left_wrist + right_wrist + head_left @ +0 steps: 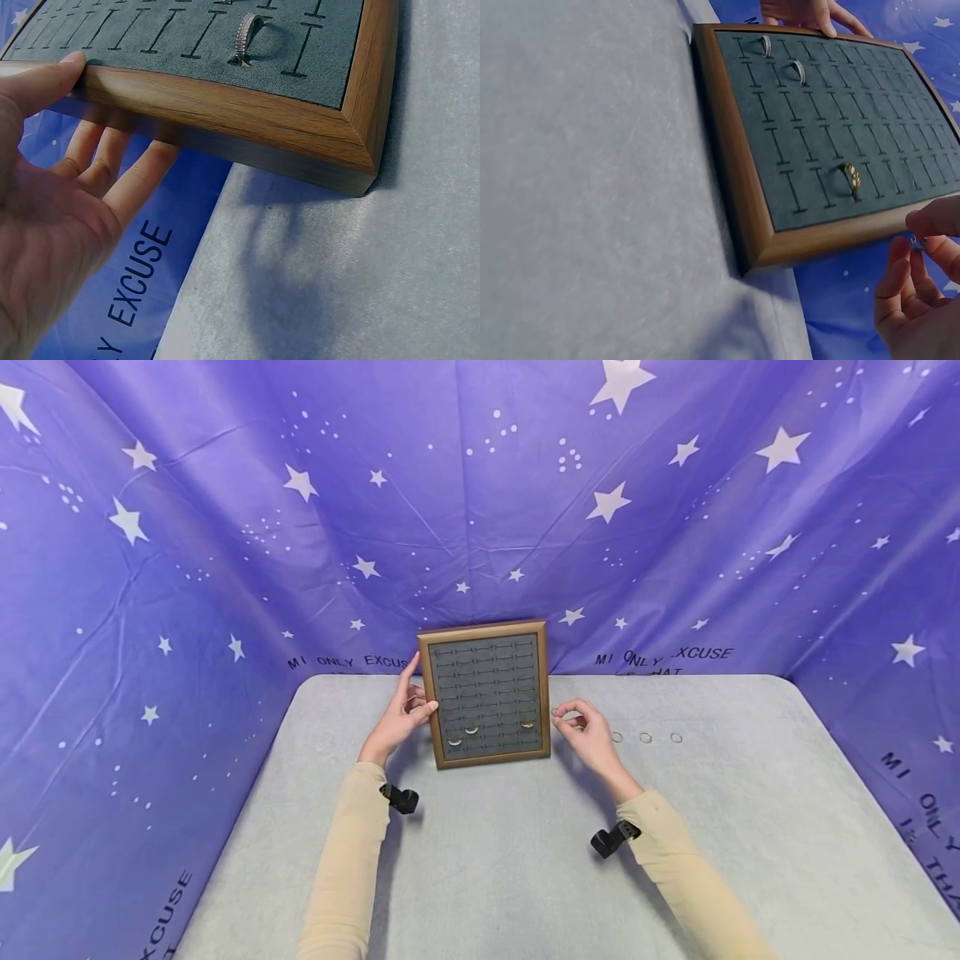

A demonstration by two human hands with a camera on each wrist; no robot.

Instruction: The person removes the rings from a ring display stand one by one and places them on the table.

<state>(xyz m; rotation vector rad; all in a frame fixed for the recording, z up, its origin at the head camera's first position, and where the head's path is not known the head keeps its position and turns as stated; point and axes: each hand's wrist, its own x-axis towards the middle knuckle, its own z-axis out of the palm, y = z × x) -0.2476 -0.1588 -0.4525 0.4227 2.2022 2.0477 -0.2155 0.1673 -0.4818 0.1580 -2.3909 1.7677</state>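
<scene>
A wood-framed ring display board (483, 693) with a dark slotted pad leans upright on the table. My left hand (400, 717) grips its left side, thumb on the front of the wooden frame (225, 105) and fingers at the side and back. My right hand (588, 739), just off the board's right edge, pinches a small ring (916, 242) between thumb and fingertips; the fingers hide much of it. Two silvery rings (766, 46) and a gold leaf-shaped ring (853, 178) sit in the slots low on the pad.
Three loose rings (646, 737) lie in a row on the grey table (480, 860), right of my right hand. A purple star-printed cloth (465, 510) hangs behind and at both sides. Black wrist cameras (615, 839) are strapped over both sleeves.
</scene>
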